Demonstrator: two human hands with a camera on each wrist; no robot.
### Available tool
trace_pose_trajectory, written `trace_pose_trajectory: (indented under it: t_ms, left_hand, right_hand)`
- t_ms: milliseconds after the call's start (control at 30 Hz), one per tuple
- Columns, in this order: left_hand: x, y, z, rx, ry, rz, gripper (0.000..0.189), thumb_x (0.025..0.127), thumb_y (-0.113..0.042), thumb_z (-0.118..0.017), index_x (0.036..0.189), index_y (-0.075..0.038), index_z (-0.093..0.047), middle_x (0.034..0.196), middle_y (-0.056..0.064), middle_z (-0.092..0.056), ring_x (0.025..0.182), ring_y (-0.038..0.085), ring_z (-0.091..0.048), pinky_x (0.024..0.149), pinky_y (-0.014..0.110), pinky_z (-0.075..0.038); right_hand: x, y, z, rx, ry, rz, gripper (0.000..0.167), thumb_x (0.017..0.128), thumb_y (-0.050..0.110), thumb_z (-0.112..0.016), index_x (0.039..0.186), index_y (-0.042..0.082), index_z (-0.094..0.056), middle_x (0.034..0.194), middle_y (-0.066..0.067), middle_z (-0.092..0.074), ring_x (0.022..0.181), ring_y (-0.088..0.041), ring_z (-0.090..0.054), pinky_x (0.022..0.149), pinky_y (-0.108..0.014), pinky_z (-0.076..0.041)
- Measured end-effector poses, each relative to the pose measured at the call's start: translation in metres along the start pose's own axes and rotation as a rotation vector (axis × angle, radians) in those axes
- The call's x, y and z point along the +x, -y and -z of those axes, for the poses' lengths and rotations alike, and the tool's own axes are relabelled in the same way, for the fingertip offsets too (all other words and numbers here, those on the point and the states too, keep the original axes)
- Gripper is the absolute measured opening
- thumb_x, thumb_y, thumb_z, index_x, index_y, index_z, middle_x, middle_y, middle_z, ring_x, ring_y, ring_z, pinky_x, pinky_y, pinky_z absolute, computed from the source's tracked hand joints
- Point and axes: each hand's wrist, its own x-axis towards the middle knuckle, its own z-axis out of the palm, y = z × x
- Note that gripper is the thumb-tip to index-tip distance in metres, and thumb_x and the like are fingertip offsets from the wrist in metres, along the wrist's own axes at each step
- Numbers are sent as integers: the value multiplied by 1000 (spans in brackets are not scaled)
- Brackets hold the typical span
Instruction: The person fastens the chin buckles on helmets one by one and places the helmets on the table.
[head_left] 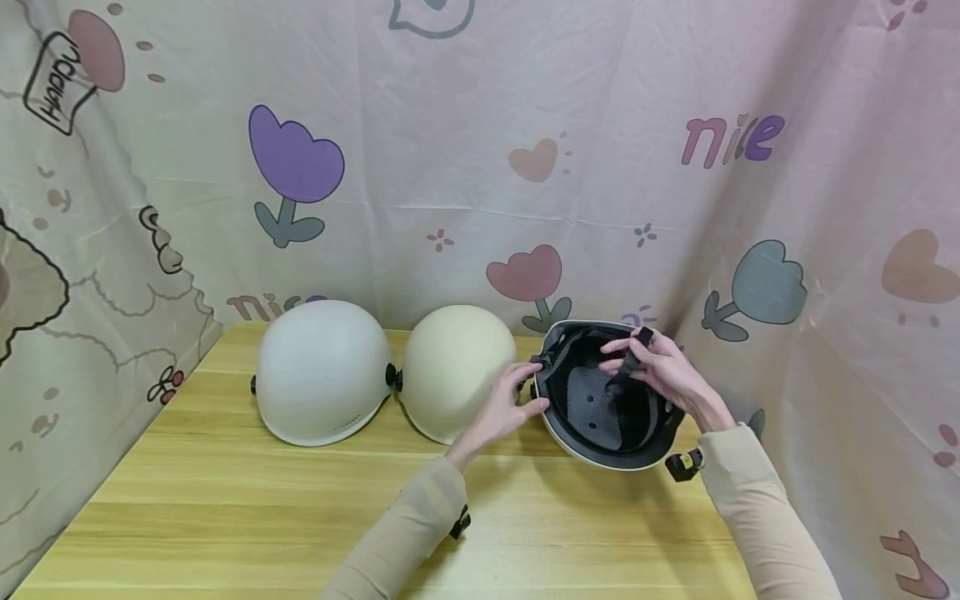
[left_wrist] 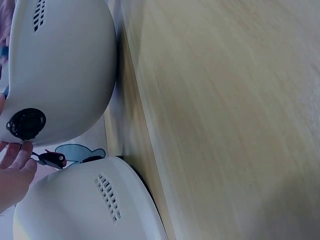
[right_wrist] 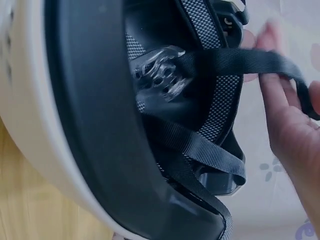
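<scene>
A white helmet lies upturned at the right of the table, its black padded inside facing up. My left hand grips its left rim, fingers near the round black knob seen in the left wrist view. Above the helmet's opening, my right hand holds a black chin strap, which runs over its fingers in the right wrist view. Other black straps and a crumpled clear plastic piece lie inside the shell.
To the left, a cream helmet and a larger white helmet stand dome up, side by side. They sit on a wooden table, with a printed curtain hanging behind.
</scene>
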Motion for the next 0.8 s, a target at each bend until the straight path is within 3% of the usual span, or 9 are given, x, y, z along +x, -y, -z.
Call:
trace_pose_trajectory:
  t_ms: [67, 167, 333, 467, 633, 800]
  left_hand:
    - [0, 0, 0, -6, 1, 0, 54, 90, -12, -74, 140, 0, -56, 143, 21, -53, 136, 37, -50, 116, 54, -39]
    - [0, 0, 0, -14, 1, 0, 55, 90, -11, -74, 140, 0, -56, 143, 21, -54, 136, 37, -50, 116, 55, -39]
    - [1, 1, 0, -21, -2, 0, 55, 89, -10, -74, 139, 1, -56, 143, 21, -54, 136, 37, -50, 117, 55, -38]
    - [1, 2, -1, -22, -5, 1, 55, 89, -10, -74, 140, 1, -55, 143, 22, -53, 136, 38, -50, 117, 55, -38]
    - [2, 3, -3, -129, -24, 43, 64, 94, -13, -69, 149, 2, -42, 155, 25, -35, 140, 45, -43, 118, 58, -36]
    - [9, 2, -3, -155, -27, 63, 56, 105, -16, -52, 154, 2, -33, 164, 26, -21, 143, 46, -37, 119, 59, -35]
  right_hand:
    - [0, 0, 0, -72, -34, -15, 18, 111, 16, -34, 117, 2, -44, 115, 1, -76, 91, -14, -77, 81, -26, -62]
    - [-1, 0, -1, -175, -121, -23, 18, 109, 17, -43, 110, 4, -56, 95, 4, -77, 70, -9, -72, 64, -21, -59]
    - [-1, 1, 0, -273, -256, 0, 22, 106, 20, -52, 100, 11, -71, 64, 6, -57, 51, -7, -54, 52, -22, -52]
    - [-3, 3, 2, -308, -204, -31, 26, 108, 25, -46, 109, 14, -70, 65, 5, -47, 57, -11, -50, 58, -24, -54]
    - [-6, 6, 2, -301, -106, -111, 28, 110, 23, -42, 126, 9, -61, 74, 4, -47, 64, -12, -47, 61, -24, -51]
    - [-9, 6, 1, -391, -123, -149, 25, 107, 20, -48, 120, -1, -56, 74, 5, -60, 63, -9, -57, 61, -23, -55]
